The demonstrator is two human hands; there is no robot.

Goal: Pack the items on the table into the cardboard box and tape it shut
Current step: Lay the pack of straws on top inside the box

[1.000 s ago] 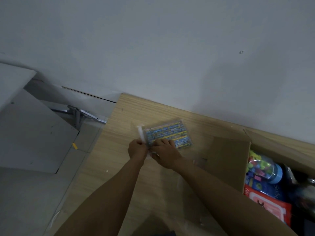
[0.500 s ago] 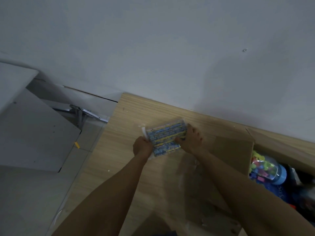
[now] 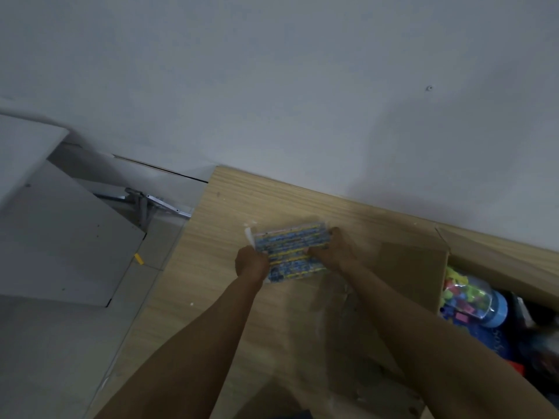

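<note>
Head view, hands seemingly gripping packet

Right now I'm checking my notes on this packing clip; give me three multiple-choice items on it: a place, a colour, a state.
1. Where is the open cardboard box?
A. right of the hands
B. left of the hands
C. on the floor

2. What colour is the cap of the jar in the box?
A. red
B. blue
C. black

3. How is the patterned packet held?
A. left hand only
B. lying untouched
C. both hands

Key: 1 A, the box sits at the table's right end. 2 B, the cap shows light blue. 3 C, the left hand and the right hand grip opposite ends.
</note>
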